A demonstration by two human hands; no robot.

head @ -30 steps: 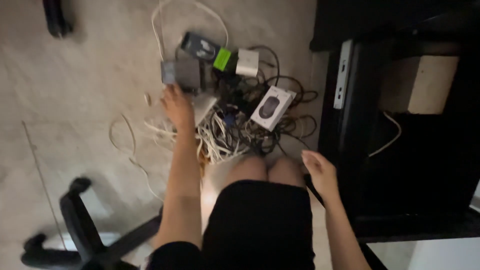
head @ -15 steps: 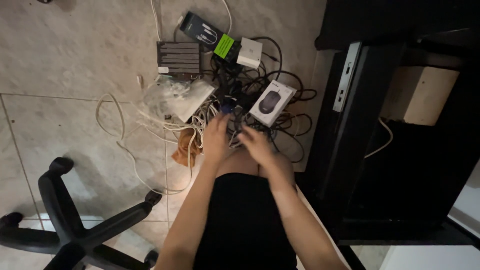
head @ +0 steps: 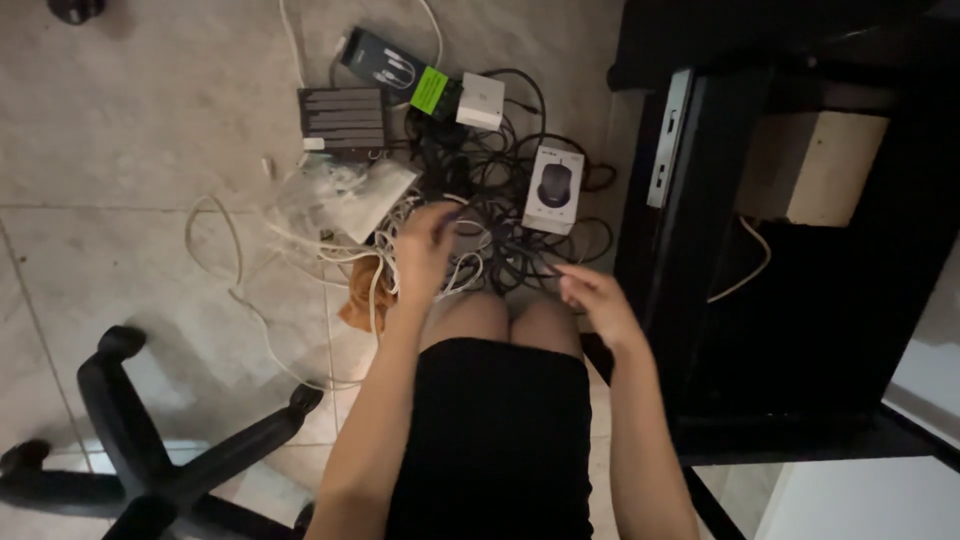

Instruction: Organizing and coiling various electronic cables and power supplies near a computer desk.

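Two hands of mine are down at the tangle of black and white cables (head: pixel 480 245) on the tiled floor (head: pixel 130 150) before my knees. My left hand (head: pixel 425 245) is curled shut on a cable in the heap, and my right hand (head: pixel 592 298) pinches a thin black cable (head: pixel 520 262) at the pile's right edge. A white mouse box (head: pixel 553 188) lies on the cables just beyond, beside the dark desk frame (head: pixel 690 200).
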